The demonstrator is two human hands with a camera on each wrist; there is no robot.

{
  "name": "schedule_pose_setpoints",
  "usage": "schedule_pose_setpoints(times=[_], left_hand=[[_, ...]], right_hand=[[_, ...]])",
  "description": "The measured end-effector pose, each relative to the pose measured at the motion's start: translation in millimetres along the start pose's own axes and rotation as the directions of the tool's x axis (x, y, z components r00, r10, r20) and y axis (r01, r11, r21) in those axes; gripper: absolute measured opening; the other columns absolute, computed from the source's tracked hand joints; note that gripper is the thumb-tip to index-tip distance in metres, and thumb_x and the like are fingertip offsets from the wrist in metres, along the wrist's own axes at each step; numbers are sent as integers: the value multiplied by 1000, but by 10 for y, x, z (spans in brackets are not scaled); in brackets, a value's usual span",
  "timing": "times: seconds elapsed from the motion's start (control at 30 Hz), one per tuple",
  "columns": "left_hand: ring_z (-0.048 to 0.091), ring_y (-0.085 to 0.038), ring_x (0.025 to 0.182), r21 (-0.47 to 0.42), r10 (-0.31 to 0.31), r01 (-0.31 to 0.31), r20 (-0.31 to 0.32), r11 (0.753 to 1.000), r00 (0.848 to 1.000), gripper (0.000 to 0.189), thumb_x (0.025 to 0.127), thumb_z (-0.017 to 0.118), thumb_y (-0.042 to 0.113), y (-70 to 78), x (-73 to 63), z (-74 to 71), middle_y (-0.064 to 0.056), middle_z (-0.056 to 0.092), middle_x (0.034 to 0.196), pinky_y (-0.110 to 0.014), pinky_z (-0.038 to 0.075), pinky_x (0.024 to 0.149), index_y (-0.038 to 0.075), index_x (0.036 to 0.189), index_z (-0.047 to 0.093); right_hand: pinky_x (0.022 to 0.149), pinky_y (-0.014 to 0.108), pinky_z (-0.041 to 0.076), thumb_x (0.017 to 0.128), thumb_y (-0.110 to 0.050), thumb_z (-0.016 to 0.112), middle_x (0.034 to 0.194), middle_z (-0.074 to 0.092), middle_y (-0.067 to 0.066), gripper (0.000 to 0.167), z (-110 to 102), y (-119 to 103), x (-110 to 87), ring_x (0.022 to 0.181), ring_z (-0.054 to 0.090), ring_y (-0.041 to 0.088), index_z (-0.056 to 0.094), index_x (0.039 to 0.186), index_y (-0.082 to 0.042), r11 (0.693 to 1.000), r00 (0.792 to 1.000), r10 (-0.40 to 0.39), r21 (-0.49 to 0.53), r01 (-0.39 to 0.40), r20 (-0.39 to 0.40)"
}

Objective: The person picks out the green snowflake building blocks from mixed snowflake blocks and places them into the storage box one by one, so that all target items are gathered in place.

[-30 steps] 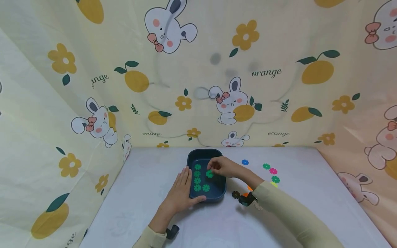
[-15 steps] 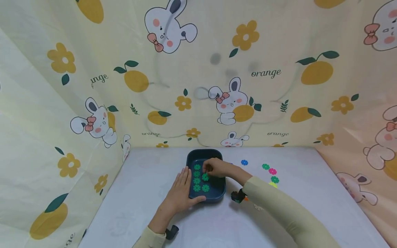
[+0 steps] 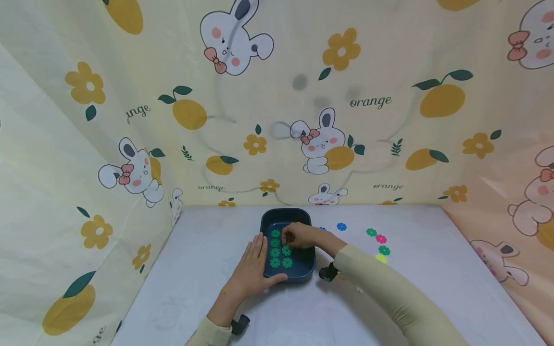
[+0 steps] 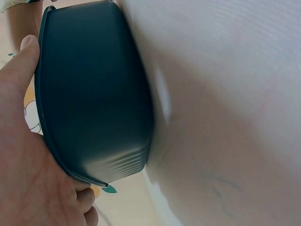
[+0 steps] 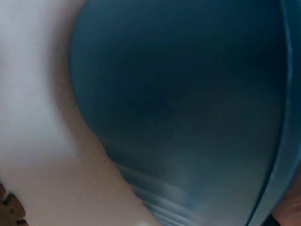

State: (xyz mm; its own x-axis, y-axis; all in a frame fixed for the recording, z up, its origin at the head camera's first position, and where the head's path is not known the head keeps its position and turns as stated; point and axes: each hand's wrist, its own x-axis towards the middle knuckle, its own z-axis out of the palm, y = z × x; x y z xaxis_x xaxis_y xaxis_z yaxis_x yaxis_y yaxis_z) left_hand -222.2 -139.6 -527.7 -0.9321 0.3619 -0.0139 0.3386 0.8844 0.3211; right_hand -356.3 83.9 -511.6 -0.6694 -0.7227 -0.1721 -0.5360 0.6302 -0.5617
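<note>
A dark blue rectangular tray [image 3: 303, 267] stands on the white table. Several green flower-shaped pieces [image 3: 275, 252] lie in a column along its left side, with another piece [image 3: 287, 263] beside the lowest one. My left hand [image 3: 248, 269] rests on the tray's left and near rim, fingers straight and thumb spread. Inside the tray my right hand [image 3: 301, 235], fingers curled, pinches a green flower-shaped piece [image 3: 286, 250] just above that second-column piece; its fingertips partly cover it. The left wrist view shows the tray's outer wall [image 4: 94, 89] under the left hand. The right fingertips are hidden in the right wrist view.
Right of the tray lie loose flower pieces: blue [image 3: 341, 226], green [image 3: 371, 232], pink [image 3: 381, 239], another green [image 3: 384, 250] and yellow [image 3: 381, 258]. The right forearm partly covers others. A brown piece [image 5: 11, 209] shows in the right wrist view. A printed curtain [image 3: 259, 168] surrounds the table.
My right hand has moved a little left and then slightly nearer with the green flower-shaped piece, bringing it into line above the second-column piece. The left hand and tray have stayed put.
</note>
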Motion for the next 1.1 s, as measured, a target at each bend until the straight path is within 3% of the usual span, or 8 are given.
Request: schedule_pose_setpoints(times=[0.37,0.63,0.8,0.97,1.1], left_hand=[[1,-31,167,12,-2,2,-5,1000,1000,125,92,54,87,-20,5,1,-17,2,180,-50,10,135,1,171,10],[3,-32,167,0,10,-10,-21,1000,1000,126,91,53,88,-14,-4,29,-18,3,180,-51,11,135,1,171,11],[3,-33,167,-11,10,-11,-28,1000,1000,124,92,57,85,-12,-6,29,-18,3,180,-51,12,135,0,171,11],[4,-33,167,-26,17,-17,-28,1000,999,124,92,59,84,6,1,31,-19,4,180,-51,12,135,-1,171,12],[4,-32,167,-10,-2,2,-27,1000,1000,124,92,59,83,1,-4,34,-19,4,180,-49,12,135,0,171,12]], right_hand=[[83,33,61,100,-2,73,98,69,-1,11,9,-40,-20,88,63,13,72,106,-10,1000,999,-20,-24,19,-43],[84,29,60,102,-6,72,100,71,-4,8,-11,-35,-168,89,66,10,74,110,-9,990,988,-96,87,107,-122],[87,28,61,104,-10,72,106,73,-3,10,-63,18,-352,93,67,9,74,113,-8,976,971,-133,145,163,-197],[92,34,62,104,-9,71,112,74,6,13,-141,61,-679,99,68,15,72,116,-8,967,954,-95,200,156,-286],[93,39,63,102,-8,73,109,74,2,16,-175,143,-882,99,68,18,73,118,-5,973,929,-66,183,141,-364]])
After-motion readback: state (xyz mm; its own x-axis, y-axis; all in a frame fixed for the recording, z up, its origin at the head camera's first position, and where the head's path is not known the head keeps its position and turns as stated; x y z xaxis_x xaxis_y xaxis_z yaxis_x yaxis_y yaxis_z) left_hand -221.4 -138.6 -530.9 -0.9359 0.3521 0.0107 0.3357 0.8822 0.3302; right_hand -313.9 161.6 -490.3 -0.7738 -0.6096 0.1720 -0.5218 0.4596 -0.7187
